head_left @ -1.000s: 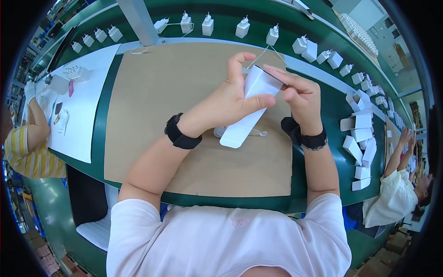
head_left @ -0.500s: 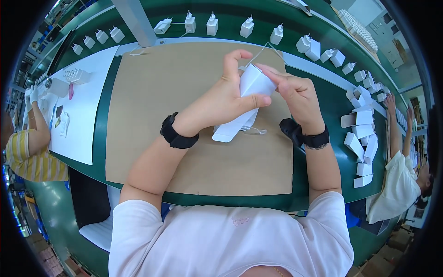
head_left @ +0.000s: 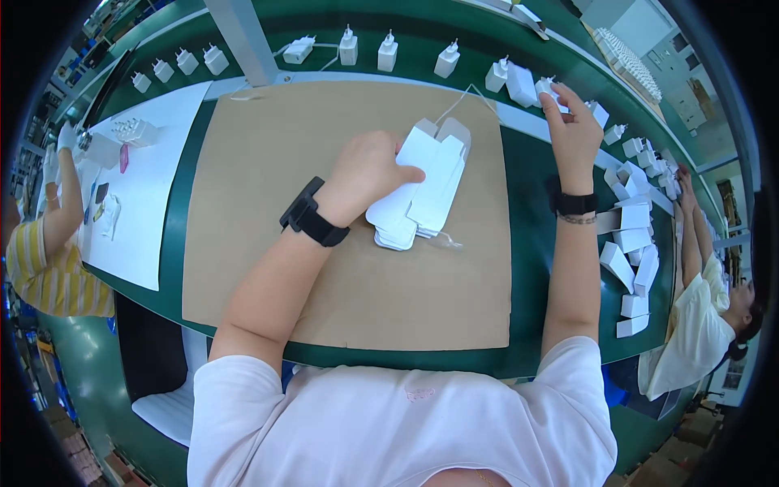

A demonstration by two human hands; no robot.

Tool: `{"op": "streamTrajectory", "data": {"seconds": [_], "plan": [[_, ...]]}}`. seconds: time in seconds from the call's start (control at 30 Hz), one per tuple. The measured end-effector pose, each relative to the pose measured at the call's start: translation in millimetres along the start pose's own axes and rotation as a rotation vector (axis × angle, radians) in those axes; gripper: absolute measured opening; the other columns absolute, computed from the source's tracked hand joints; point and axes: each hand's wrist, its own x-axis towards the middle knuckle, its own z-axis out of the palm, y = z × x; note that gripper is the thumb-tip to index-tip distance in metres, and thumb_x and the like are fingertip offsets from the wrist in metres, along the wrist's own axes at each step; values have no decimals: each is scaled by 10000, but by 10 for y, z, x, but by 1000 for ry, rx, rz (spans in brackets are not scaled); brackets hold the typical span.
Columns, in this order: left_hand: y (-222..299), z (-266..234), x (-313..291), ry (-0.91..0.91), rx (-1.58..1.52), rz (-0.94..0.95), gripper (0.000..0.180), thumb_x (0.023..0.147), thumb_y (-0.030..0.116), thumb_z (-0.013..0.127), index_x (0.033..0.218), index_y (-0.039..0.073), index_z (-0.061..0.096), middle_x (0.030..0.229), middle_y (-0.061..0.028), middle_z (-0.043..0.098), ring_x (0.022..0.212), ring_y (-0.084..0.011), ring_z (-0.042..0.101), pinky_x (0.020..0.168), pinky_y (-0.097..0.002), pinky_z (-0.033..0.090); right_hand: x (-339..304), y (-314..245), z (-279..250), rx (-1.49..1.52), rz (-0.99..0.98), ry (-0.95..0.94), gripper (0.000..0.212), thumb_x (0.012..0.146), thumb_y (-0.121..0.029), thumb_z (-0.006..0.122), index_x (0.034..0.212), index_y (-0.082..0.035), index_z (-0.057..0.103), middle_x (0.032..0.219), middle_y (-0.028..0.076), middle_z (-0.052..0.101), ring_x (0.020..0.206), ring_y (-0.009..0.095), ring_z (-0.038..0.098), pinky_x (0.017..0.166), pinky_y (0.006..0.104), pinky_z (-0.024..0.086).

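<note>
My left hand is closed at the left edge of a folded-flat white carton, its thumb on top. More flat cartons lie directly beneath, on the brown cardboard sheet. My right hand reaches to the far right, fingers curved and thumb apart. Its fingertips are over a white plug charger, which they partly hide; I cannot tell whether they touch it. Just left of them, a closed white box stands beside another charger.
Several chargers stand in a row along the green strip behind a pale rail. White boxes are piled at the right. A thin white cable lies beyond the cartons. People work at both sides; a grey post rises at the back.
The white box held up between my hands is gone from there. My right hand has moved far right, to the charger row; my left is lower, on the cartons. A box now shows beside another charger.
</note>
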Motion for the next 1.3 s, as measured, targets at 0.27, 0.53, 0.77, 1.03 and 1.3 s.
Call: {"op": "streamTrajectory", "data": {"seconds": [0.27,0.53,0.77,1.03,1.3], "plan": [[190,71,-116,142,-424,211,234,740,197,660,822,5,555,702,-145,586,632,-278,580,593,-348,459,-426,-660,49,497,290,-542,369,831,-157,636,1185,-82,562,898,39,646,785,126,587,677,213,473],[301,136,-226,350,-411,330,168,779,160,617,798,32,510,635,-124,553,585,-266,563,532,-358,438,-659,-808,189,496,-44,-375,380,809,-80,651,1166,1,549,1205,175,535,1256,244,388,867,267,451],[247,109,-177,203,-514,466,549,742,197,685,1157,50,357,1038,-180,512,881,-312,558,726,-382,463,-463,-756,7,1111,213,-678,157,773,-60,676,833,-13,539,1242,165,501,1122,240,524,881,323,451],[262,213,-124,17,-1058,535,830,811,272,654,1384,103,78,1167,-162,459,1026,-221,516,816,-349,460,-632,-1231,74,1347,339,-278,320,829,-119,631,1120,-28,535,1024,69,576,855,110,543,738,225,443],[220,204,-128,-330,-1280,224,596,853,264,611,1252,179,176,1043,-135,500,802,-185,594,629,-295,514,-614,-784,96,1221,455,-621,281,917,-216,524,1117,-19,536,989,35,589,873,94,542,761,236,445]]}}
